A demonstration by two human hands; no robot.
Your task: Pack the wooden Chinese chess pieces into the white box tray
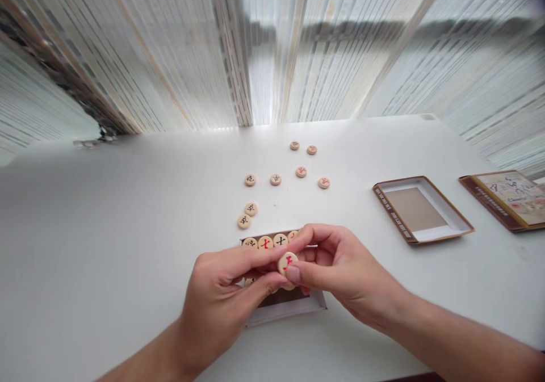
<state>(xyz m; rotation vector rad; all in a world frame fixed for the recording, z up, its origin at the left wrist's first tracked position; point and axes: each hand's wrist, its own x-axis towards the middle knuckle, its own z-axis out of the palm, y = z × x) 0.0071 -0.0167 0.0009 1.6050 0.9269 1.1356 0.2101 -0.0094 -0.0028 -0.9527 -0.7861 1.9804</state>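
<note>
Over the open box, my left hand (225, 285) and my right hand (344, 271) meet at one round wooden Chinese chess piece (283, 261) with a red character. The right thumb presses on its face, and the left thumb and forefinger pinch its left side. Beneath them lies a shallow cardboard box (279, 315) with white inner walls. Along its far side runs a row of pieces, among them a red-marked piece (265, 242) and a black-marked piece (280, 240). My hands hide much of the box's middle.
Loose chess pieces lie beyond the box, including two black-marked ones close by, a nearer piece (244, 221) and a farther piece (251, 209). Several more, such as a red-marked one (324, 183), are farther back. Rightward are a shallow open tray (432, 235) and a printed box cover (517, 197). Striped curtains (340, 47) hang behind the white table (128, 229).
</note>
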